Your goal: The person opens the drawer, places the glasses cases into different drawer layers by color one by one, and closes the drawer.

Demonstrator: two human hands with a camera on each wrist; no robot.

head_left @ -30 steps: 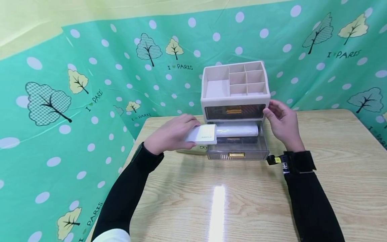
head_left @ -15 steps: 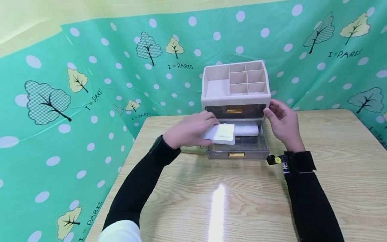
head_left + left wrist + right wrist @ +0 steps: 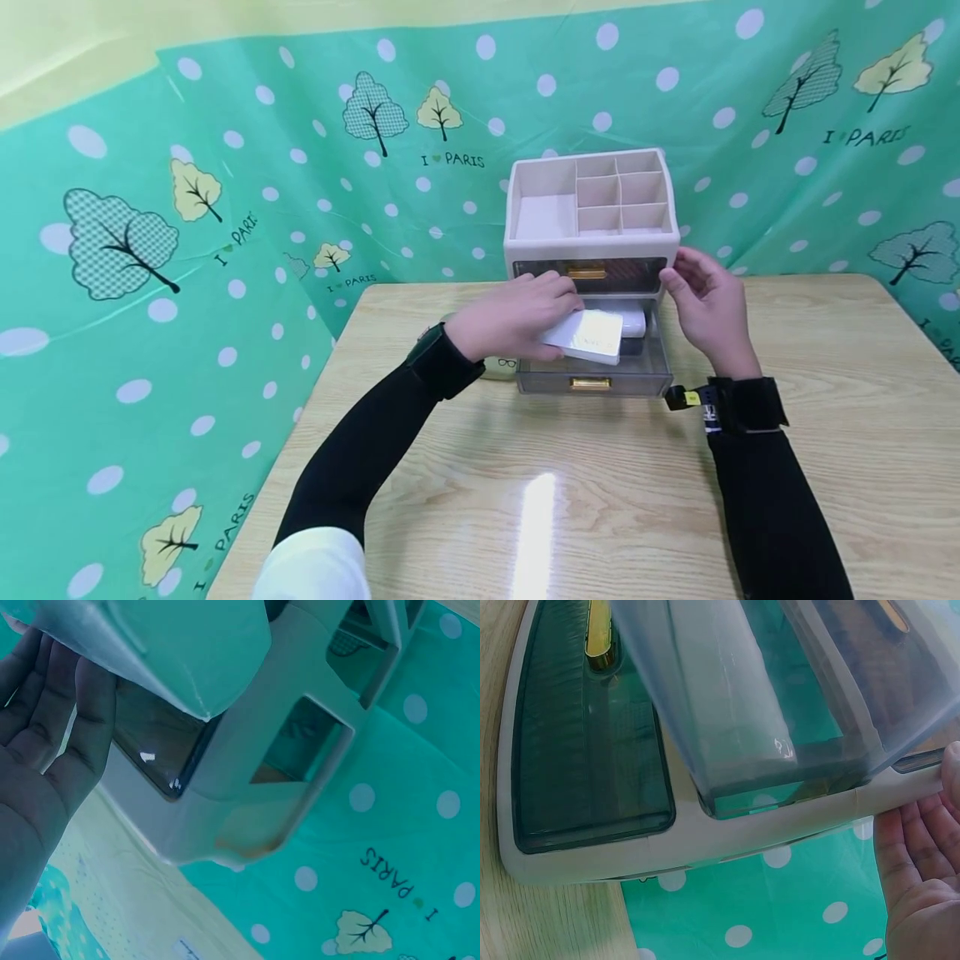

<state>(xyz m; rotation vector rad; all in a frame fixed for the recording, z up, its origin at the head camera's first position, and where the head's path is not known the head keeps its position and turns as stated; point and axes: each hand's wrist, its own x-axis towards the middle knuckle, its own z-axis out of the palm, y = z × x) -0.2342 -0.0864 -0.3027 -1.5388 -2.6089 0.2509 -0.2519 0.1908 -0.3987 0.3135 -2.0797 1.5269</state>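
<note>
Shifted rightward since the earlier frame, the left hand (image 3: 521,318) now carries a white box (image 3: 588,335) over the pulled-out middle drawer (image 3: 637,387); the right hand has kept its place. The left hand grips the box at its left end, thumb on the near side and fingers on the far side. The box slants slightly; whether it touches the drawer's contents cannot be told. The right hand (image 3: 712,312) grasps the right side of the white desktop organizer (image 3: 592,247), thumb toward the front edge, fingers behind.

Within the translucent grey middle drawer, a glossy white roll (image 3: 633,321) lies crosswise toward the back, with a dark object (image 3: 632,346) in front of it, both partly hidden by the box. Above, the dark-fronted upper drawer (image 3: 630,275) is closed. The right wrist view shows a closed bottom drawer (image 3: 585,772), its contents indistinct. The organizer's top has one large compartment at left and six small ones at right.

Beside the drawer's left side, a pale pouch (image 3: 498,367) printed with spectacles lies on the wood-grain tabletop (image 3: 637,500). Behind hangs a green polka-dot cloth (image 3: 412,242).
</note>
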